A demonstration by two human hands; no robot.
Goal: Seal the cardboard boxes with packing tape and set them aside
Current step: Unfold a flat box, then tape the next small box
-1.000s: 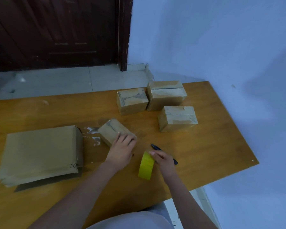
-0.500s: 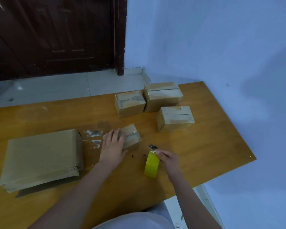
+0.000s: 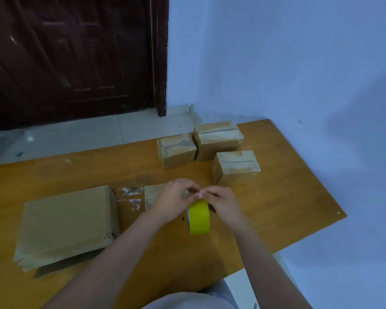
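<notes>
a wooden table [image 3: 288, 197] stands by a pale blue wall [image 3: 276, 63], beyond it a light tiled floor [image 3: 87, 134] and a dark wooden door [image 3: 65, 52].

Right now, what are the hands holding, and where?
Both hands, left hand and right hand, hold the tape roll at its top rim, fingertips pinched together there, seemingly at the tape's end.

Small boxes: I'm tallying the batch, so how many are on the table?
4. Three stand grouped at the far right: one, one to its right, one nearer. The fourth lies under the hands, mostly hidden. The flat cardboard stack is not counted.
</notes>
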